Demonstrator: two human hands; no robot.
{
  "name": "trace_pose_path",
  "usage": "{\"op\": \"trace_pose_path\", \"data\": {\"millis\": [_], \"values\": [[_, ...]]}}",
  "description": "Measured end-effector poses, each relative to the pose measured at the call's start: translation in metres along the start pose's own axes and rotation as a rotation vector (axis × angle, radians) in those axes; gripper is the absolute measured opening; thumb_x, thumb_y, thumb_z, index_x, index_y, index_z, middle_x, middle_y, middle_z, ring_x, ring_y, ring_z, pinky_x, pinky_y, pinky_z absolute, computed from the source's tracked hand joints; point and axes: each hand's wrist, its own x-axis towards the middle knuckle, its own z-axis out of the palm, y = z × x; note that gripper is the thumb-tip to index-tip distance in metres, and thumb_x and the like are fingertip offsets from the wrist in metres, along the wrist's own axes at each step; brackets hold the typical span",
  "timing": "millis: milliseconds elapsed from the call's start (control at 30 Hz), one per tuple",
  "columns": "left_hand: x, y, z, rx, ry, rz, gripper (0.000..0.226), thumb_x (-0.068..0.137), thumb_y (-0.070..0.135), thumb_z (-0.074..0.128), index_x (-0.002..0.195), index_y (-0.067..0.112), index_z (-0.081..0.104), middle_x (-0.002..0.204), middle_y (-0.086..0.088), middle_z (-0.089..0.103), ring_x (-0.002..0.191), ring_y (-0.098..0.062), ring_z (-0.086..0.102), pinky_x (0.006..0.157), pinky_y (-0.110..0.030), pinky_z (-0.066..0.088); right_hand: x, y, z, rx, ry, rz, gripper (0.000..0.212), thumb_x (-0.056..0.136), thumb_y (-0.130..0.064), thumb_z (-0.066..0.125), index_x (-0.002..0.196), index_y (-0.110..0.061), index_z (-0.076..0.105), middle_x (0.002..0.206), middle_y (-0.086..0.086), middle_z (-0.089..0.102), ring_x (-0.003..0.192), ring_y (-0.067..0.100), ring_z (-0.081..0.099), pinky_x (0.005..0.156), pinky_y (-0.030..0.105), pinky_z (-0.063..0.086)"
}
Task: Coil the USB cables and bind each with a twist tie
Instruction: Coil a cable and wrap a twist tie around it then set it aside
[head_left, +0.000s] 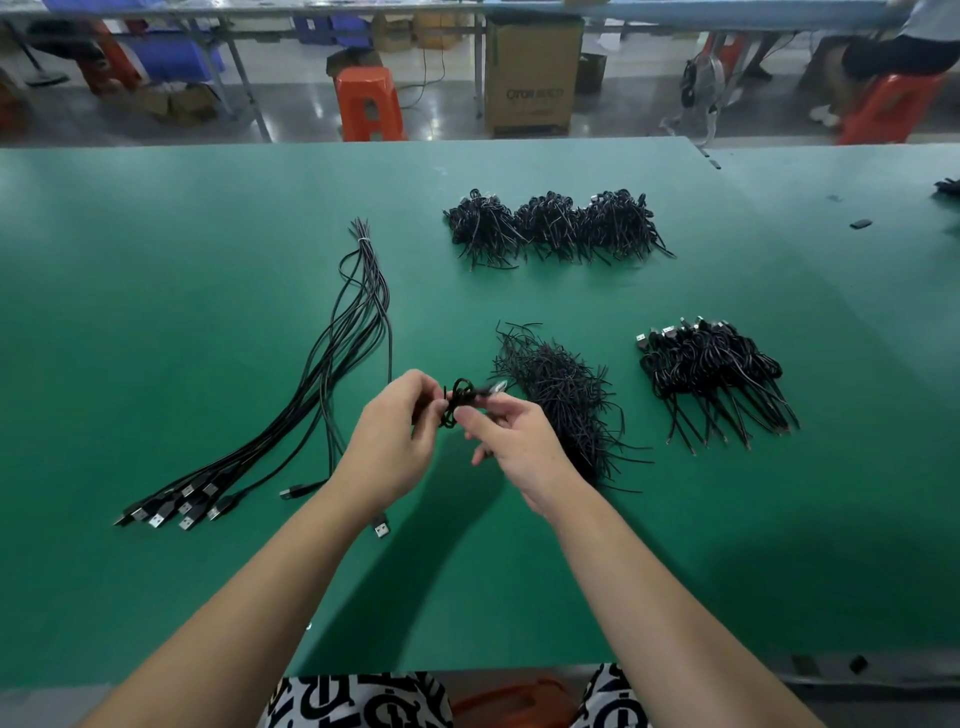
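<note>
While our left hand (395, 434) and right hand (511, 441) hover above the green table (156, 312), curled fingers of both pinch a small coiled black cable (457, 402) between them.

Green table (208, 260): loose cables (332, 374), tie pile (561, 395), coiled bundles (711, 369).

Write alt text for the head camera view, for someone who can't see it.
Two bare hands, left hand and right hand, hold a small coiled black USB cable above a green table. Uncoiled cables lie to the left, a heap of twist ties just right, and bundled coils farther right and behind.
</note>
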Motion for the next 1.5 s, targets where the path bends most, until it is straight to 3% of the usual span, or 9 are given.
{"op": "trace_pose_path", "data": {"millis": [233, 433, 667, 767, 967, 1133, 1233, 1367, 1500], "values": [[-0.002, -0.004, 0.007, 0.468, -0.006, 0.507, 0.021, 0.079, -0.004, 0.046, 0.086, 0.008, 0.061, 0.079, -0.005, 0.054, 0.073, -0.027, 0.047, 0.072, -0.033, 0.034, -0.004, -0.001, 0.001, -0.101, -0.089, 0.109, 0.033, 0.106, -0.022, 0.048, 0.082, -0.014, 0.070, 0.062, -0.009, 0.066, 0.048, 0.011, 0.045, 0.045, 0.025, 0.043], [-0.001, -0.012, 0.005, 0.499, -0.002, 0.610, 0.028, 0.077, -0.003, 0.040, 0.097, 0.013, 0.051, 0.083, -0.006, 0.055, 0.077, -0.026, 0.047, 0.073, -0.033, 0.034, -0.007, -0.003, -0.005, 0.084, -0.221, 0.183, 0.042, 0.108, -0.033, 0.038, 0.086, -0.011, 0.066, 0.072, -0.003, 0.068, 0.060, 0.017, 0.047, 0.055, 0.029, 0.044], [-0.005, -0.007, 0.005, 0.132, 0.081, 0.356, 0.009, 0.091, 0.006, 0.065, 0.089, 0.014, 0.061, 0.088, 0.005, 0.054, 0.082, -0.013, 0.049, 0.077, -0.027, 0.042, -0.007, 0.002, -0.011, 0.065, -0.278, 0.065, 0.025, 0.105, -0.009, 0.046, 0.093, -0.007, 0.068, 0.077, -0.007, 0.069, 0.061, 0.012, 0.047, 0.057, 0.021, 0.046], [-0.003, -0.008, 0.000, -0.022, 0.064, 0.167, 0.028, 0.085, 0.019, 0.076, 0.098, 0.023, 0.052, 0.091, 0.014, 0.048, 0.085, 0.001, 0.050, 0.077, -0.010, 0.038, -0.007, -0.001, -0.018, 0.072, -0.329, 0.081, 0.020, 0.102, -0.011, 0.050, 0.097, -0.008, 0.070, 0.085, -0.002, 0.072, 0.065, 0.014, 0.049, 0.060, 0.023, 0.047], [-0.002, -0.010, -0.001, -0.011, -0.047, 0.098, 0.043, 0.081, 0.048, 0.067, 0.115, 0.022, 0.061, 0.103, 0.011, 0.052, 0.091, -0.001, 0.053, 0.080, -0.006, 0.037, -0.001, -0.009, -0.033, -0.008, -0.354, 0.134, 0.013, 0.096, -0.008, 0.061, 0.098, 0.000, 0.071, 0.094, 0.010, 0.075, 0.063, 0.011, 0.054, 0.062, 0.025, 0.055], [0.006, -0.037, 0.015, 0.114, -0.041, 0.021, 0.036, 0.093, 0.046, 0.057, 0.117, 0.020, 0.061, 0.109, 0.009, 0.050, 0.096, -0.003, 0.053, 0.087, -0.022, 0.042, 0.007, -0.032, -0.053, -0.268, -0.221, 0.207, 0.008, 0.088, -0.015, 0.074, 0.092, -0.009, 0.076, 0.078, 0.014, 0.072, 0.060, 0.011, 0.060, 0.059, 0.023, 0.054], [0.019, -0.065, 0.034, 0.340, -0.087, -0.189, 0.040, 0.101, 0.039, 0.049, 0.130, 0.013, 0.055, 0.129, -0.006, 0.051, 0.121, -0.025, 0.047, 0.103, -0.041, 0.037, 0.017, -0.057, -0.077, -0.446, -0.131, 0.231, 0.010, 0.082, -0.022, 0.079, 0.085, -0.014, 0.076, 0.070, 0.001, 0.071, 0.062, 0.010, 0.063, 0.060, 0.020, 0.054], [0.027, -0.088, 0.058, 0.528, -0.242, -0.350, 0.055, 0.103, 0.044, 0.036, 0.148, 0.011, 0.035, 0.157, -0.017, 0.029, 0.146, -0.031, 0.024, 0.117, -0.047, 0.023, 0.040, -0.091, -0.127, -0.734, 0.093, 0.259, 0.019, 0.081, -0.032, 0.078, 0.087, -0.015, 0.073, 0.070, 0.001, 0.073, 0.056, 0.009, 0.062, 0.057, 0.019, 0.052], [0.022, -0.092, 0.084, 0.558, -0.175, -0.383, 0.058, 0.102, 0.045, 0.029, 0.152, 0.015, 0.029, 0.163, -0.015, 0.016, 0.152, -0.028, 0.009, 0.123, -0.046, 0.008, 0.071, -0.122, -0.196, -1.114, 0.375, 0.320, 0.030, 0.087, -0.041, 0.074, 0.081, -0.012, 0.072, 0.066, 0.007, 0.071, 0.055, 0.017, 0.062, 0.067, 0.032, 0.057]]}}
